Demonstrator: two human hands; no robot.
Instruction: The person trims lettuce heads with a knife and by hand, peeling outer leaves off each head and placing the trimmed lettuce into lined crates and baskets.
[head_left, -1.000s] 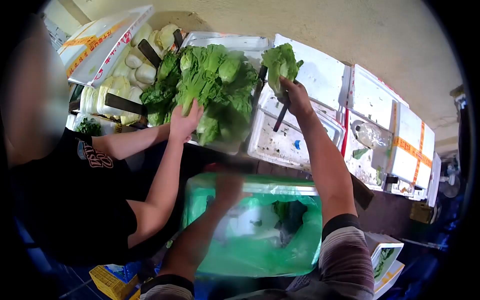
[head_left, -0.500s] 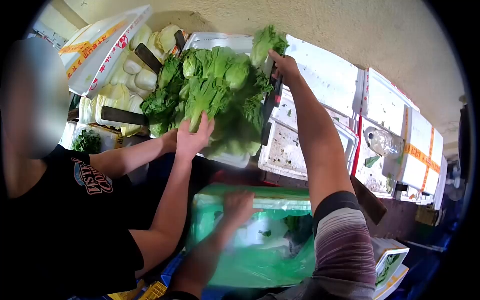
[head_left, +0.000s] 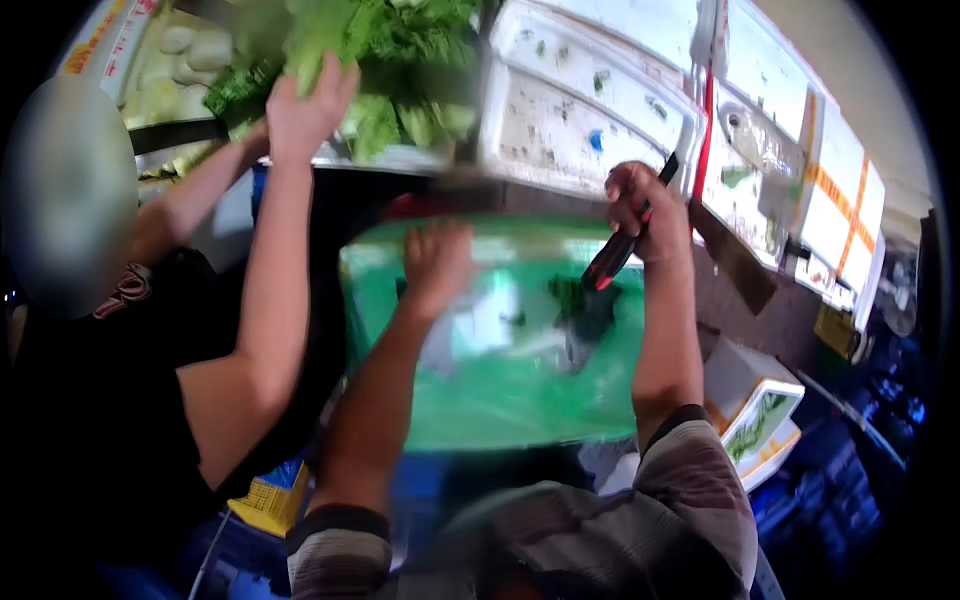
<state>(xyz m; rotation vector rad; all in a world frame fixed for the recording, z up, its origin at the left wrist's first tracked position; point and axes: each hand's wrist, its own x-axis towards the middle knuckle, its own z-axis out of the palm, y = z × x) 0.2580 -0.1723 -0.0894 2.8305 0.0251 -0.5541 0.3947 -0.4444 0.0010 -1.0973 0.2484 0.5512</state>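
Observation:
My right hand (head_left: 648,215) is closed around a knife (head_left: 612,258) with a black and red handle, held over the right side of a box. That box is lined with a green plastic bag (head_left: 540,415). Some dark green leaves (head_left: 567,293) show inside, blurred. At the box's far rim, my left hand (head_left: 438,262) has its fingers curled over the edge, smeared a little by motion. Heads of lettuce (head_left: 372,125) lie in a white foam tray at the upper left, apart from both my hands.
On my left, a co-worker's hand (head_left: 308,112) touches the lettuce. White foam trays (head_left: 545,120) with leaf scraps stand behind the box, and a clear plastic bottle (head_left: 760,140) lies farther right. A yellow crate (head_left: 268,503) is low at the left.
My right hand has come down and back from the lettuce head; it now has only the knife. My left hand stays at the box's rim. The view has tilted downward.

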